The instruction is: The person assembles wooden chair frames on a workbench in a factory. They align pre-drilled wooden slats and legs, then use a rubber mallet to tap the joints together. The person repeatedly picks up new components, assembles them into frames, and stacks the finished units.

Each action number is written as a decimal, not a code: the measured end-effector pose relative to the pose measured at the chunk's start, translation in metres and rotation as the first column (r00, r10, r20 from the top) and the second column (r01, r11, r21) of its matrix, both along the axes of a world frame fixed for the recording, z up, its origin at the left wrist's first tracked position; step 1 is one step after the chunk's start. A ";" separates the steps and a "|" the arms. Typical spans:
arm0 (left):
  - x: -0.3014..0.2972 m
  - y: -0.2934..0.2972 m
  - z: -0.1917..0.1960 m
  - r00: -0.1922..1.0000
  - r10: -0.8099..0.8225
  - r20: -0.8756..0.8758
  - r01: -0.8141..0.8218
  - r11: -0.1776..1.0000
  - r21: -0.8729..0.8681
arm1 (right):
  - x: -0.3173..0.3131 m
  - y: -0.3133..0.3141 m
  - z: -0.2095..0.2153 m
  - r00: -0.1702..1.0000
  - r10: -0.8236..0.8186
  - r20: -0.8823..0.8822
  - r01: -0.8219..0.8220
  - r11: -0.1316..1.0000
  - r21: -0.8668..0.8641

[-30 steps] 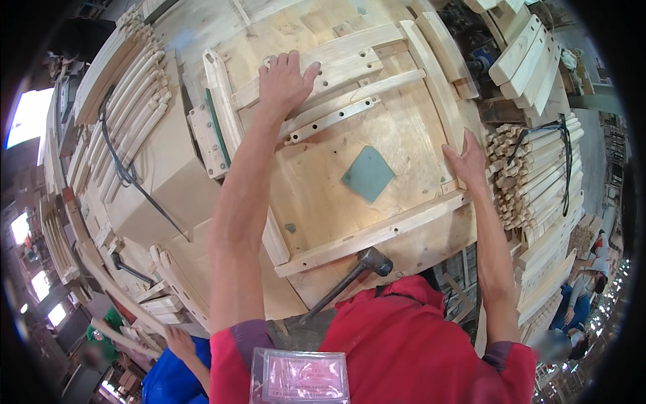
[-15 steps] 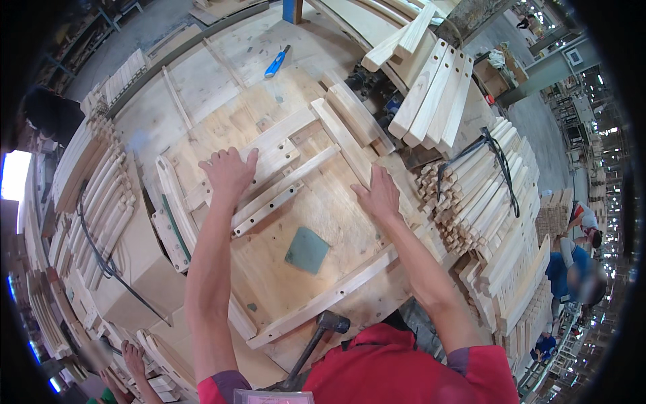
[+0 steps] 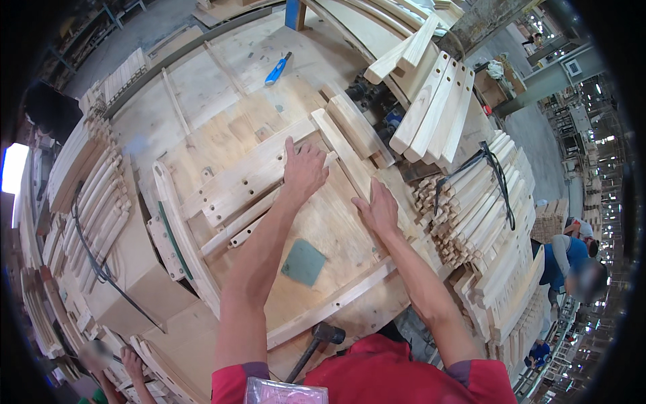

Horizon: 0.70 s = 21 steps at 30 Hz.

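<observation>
A pale wooden frame lies on a plywood board. My left hand [image 3: 306,172] rests on the right end of a wide drilled slat [image 3: 245,185], its fingers spread and its thumb stretched out. Below the slat, a narrow bar [image 3: 225,237] and a short drilled strip [image 3: 243,233] run partly under my left forearm. On the right, the thumb and fingers of my right hand [image 3: 380,210] close around the frame's side rail [image 3: 342,145]. The curved left rail [image 3: 176,215] lies opposite, and a front rail [image 3: 330,304] crosses near me. A green square pad [image 3: 304,262] sits inside the frame.
A black-headed mallet [image 3: 328,332] lies near my body. Beyond the frame is a blue utility knife [image 3: 276,71]. Bundled wooden sticks [image 3: 474,195] and drilled slats [image 3: 431,101] are on the right. Curved pieces [image 3: 101,202] are stacked left. Other people work nearby.
My left hand has moved right along the drilled slat to its right end, uncovering the slat's left part. My right hand stays at the right rail.
</observation>
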<state>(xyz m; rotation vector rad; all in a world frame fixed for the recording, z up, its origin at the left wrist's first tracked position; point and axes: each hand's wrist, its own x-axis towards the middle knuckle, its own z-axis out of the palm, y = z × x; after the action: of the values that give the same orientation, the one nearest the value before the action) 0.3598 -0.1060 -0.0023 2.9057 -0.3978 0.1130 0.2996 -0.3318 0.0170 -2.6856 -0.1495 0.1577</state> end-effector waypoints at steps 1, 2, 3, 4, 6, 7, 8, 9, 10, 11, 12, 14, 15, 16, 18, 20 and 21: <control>-0.002 -0.001 -0.002 1.000 -0.015 0.018 0.015 1.000 0.004 | 0.000 -0.001 -0.001 1.000 -0.006 -0.002 0.006 1.000 -0.012; -0.001 -0.001 -0.002 0.999 -0.028 0.044 0.027 1.000 0.013 | 0.002 0.000 -0.001 1.000 -0.011 0.005 0.011 1.000 -0.018; -0.001 -0.002 -0.002 0.998 -0.030 0.046 0.029 1.000 0.008 | 0.002 0.000 -0.001 1.000 -0.019 0.006 0.019 1.000 -0.016; -0.002 -0.003 -0.001 0.998 -0.031 0.049 0.031 1.000 0.001 | 0.000 -0.001 0.000 1.000 -0.026 0.007 0.027 1.000 -0.015; -0.004 -0.002 -0.002 0.998 -0.031 0.061 0.032 0.999 -0.009 | -0.001 0.001 0.001 0.999 -0.034 0.005 0.034 0.999 -0.013; -0.003 -0.001 -0.002 0.997 -0.029 0.072 0.031 0.999 -0.014 | 0.001 0.002 0.001 0.999 -0.033 0.002 0.033 0.999 -0.013; -0.003 0.000 -0.002 0.996 -0.026 0.080 0.027 0.999 -0.017 | 0.001 0.002 0.000 1.000 -0.031 -0.002 0.031 0.999 -0.011; -0.004 0.000 -0.002 0.997 -0.036 0.075 0.037 0.999 -0.020 | 0.001 0.003 -0.001 0.999 -0.032 0.002 0.032 0.999 -0.014; -0.004 0.000 -0.002 0.997 -0.045 0.069 0.047 0.999 -0.022 | 0.001 0.003 -0.002 0.999 -0.033 0.006 0.033 0.999 -0.015; -0.005 0.000 -0.002 0.996 -0.057 0.066 0.058 0.998 -0.025 | 0.000 0.003 -0.002 0.999 -0.035 0.012 0.036 0.999 -0.019; -0.005 -0.001 -0.002 0.996 -0.057 0.067 0.058 0.998 -0.021 | 0.000 0.002 -0.002 0.999 -0.037 0.021 0.037 0.999 -0.030; -0.005 -0.003 -0.001 0.996 -0.057 0.071 0.058 0.998 -0.012 | 0.000 0.001 -0.003 0.998 -0.039 0.039 0.041 0.998 -0.053; -0.005 -0.004 -0.001 0.995 -0.057 0.077 0.059 0.998 -0.015 | 0.000 0.001 -0.004 0.998 -0.043 0.039 0.044 0.998 -0.041; -0.005 -0.004 -0.001 0.995 -0.059 0.084 0.060 0.998 -0.017 | -0.001 0.000 -0.004 0.998 -0.046 0.039 0.048 0.998 -0.030; -0.005 -0.003 -0.002 0.994 -0.047 0.094 0.049 0.999 -0.020 | -0.001 0.003 -0.002 0.999 -0.040 0.033 0.041 0.999 -0.013; -0.005 -0.002 -0.004 0.994 -0.036 0.102 0.038 0.999 -0.026 | -0.002 0.005 0.000 0.999 -0.033 0.020 0.034 0.999 -0.007; -0.006 -0.001 -0.005 0.992 -0.037 0.119 0.041 0.999 -0.033 | -0.002 0.005 0.001 0.999 -0.030 0.016 0.030 0.999 -0.015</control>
<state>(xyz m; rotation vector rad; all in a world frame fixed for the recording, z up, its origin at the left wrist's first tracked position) 0.3541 -0.1070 -0.0071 2.8627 -0.4671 0.2842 0.2978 -0.3273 0.0179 -2.7030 -0.1139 0.1283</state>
